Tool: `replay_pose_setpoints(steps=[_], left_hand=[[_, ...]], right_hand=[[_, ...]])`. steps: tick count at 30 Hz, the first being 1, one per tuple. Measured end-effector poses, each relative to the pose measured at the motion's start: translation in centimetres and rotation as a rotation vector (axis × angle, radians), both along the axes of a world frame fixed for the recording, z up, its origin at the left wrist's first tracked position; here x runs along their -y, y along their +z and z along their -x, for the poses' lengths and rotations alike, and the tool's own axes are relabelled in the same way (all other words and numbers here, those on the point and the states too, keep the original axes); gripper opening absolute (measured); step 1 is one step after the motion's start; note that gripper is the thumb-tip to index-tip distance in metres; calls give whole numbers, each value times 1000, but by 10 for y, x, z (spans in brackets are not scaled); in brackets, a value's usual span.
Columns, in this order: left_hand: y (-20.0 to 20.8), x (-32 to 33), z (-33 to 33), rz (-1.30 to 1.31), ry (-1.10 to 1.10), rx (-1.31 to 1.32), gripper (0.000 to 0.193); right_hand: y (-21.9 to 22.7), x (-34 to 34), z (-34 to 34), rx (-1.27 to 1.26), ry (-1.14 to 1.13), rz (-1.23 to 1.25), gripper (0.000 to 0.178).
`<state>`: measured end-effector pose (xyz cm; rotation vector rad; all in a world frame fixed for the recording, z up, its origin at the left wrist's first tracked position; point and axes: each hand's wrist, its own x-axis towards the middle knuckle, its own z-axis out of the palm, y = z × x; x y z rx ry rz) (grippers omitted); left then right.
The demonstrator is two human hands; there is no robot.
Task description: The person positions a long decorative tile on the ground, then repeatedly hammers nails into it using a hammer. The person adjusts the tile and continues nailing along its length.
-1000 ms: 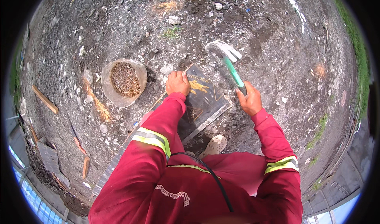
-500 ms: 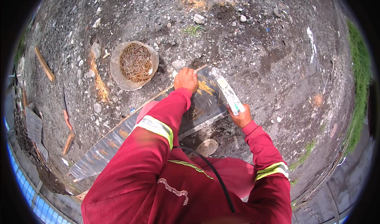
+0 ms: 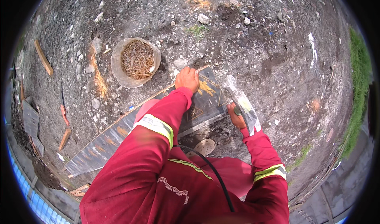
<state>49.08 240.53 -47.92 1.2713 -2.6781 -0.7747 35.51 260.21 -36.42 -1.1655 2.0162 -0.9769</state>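
While the ground and everything on it sit almost where they did half a second ago, the hammer at the right has turned over. Furthest left, a strip of wood (image 3: pixel 43 57) lies on the gravel. Next comes a cloudy plastic pail (image 3: pixel 122 80) full of rusty nails (image 3: pixel 137 59), upright, its place among the stones the same as before. Below it, a dark board (image 3: pixel 97 147) slants up toward the right, its top face scuffed at the lower left. On the front of the red garment (image 3: pixel 150 200), white lettering (image 3: pixel 174 188) runs in a curve, too small to read. The left hand (image 3: pixel 187 79) has kept its spot on the board's far edge, fingers curled; whether it pinches anything cannot be told. Just right of it, the board carries gold print: an animal-shaped figure (image 3: pixel 206 88), a line of capitals above it, partly hidden by the hand, and a triangular emblem (image 3: pixel 196 112) lower down. At the board's right corner, the right hand (image 3: pixel 237 117) is closed around the handle of the hammer (image 3: pixel 242 101). A second ago its head pointed away from the body with the green handle in plain sight; now the pale, blurred head lies back across the right cuff (image 3: pixel 253 139) in this view, covering most of the grip.
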Motion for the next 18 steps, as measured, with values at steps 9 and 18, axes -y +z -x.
replay_pose_setpoints(steps=[9, 18], left_hand=[[2, -1, -1, 58, 8, -54, 20], [2, 1, 1, -6, 0, -14, 21]], right_hand=[[31, 6, 13, 29, 25, -72, 11], [-33, -1, 3, -35, -112, -625, 13]])
